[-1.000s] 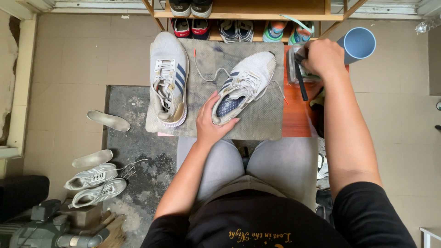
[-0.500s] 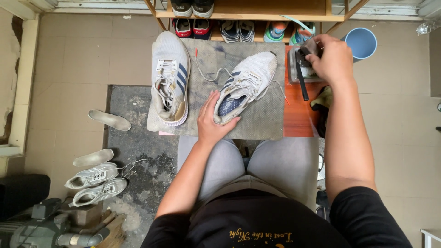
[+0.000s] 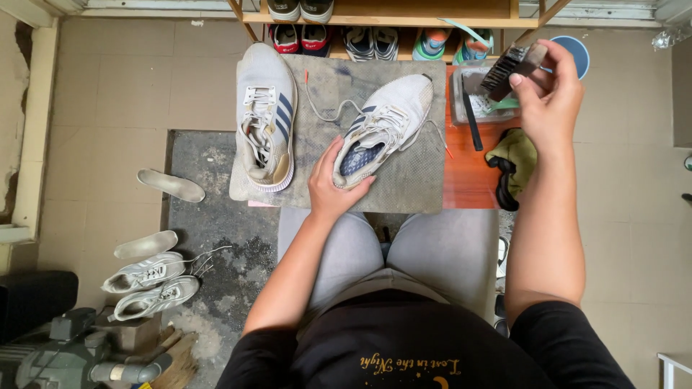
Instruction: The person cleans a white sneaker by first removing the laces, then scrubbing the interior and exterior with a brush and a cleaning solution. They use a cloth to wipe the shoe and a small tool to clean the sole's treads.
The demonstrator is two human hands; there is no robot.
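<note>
A pale grey sneaker (image 3: pixel 386 126) with dark side stripes lies slanted on a worn grey mat (image 3: pixel 418 180), toe pointing up and to the right, its loose lace trailing across the mat toward the far edge. The left hand (image 3: pixel 333 186) is closed over the sneaker's heel, thumb on one side and fingers wrapped round the collar, pinning it near the mat's near edge. The right hand (image 3: pixel 551 97) is raised above the tabletop's right end, fingers pinched shut on a dark-bristled brush (image 3: pixel 508 66) held over a clear plastic tub (image 3: pixel 461 101). A matching sneaker (image 3: pixel 265 115) lies straight along the mat's left edge, well apart from the held one, with bare mat between them. The mat covers most of the orange tabletop (image 3: pixel 468 180); on the bare strip at the right lie a black strip-like tool (image 3: pixel 472 126) just beside the tub and an olive cloth (image 3: pixel 513 162) at the right edge. A blue bucket (image 3: pixel 577 54) stands beyond the right hand. A shoe rack (image 3: pixel 389 29) runs along the far edge. On the floor to the left lie two insoles (image 3: pixel 171 186) and another grey pair of sneakers (image 3: pixel 148 284).
</note>
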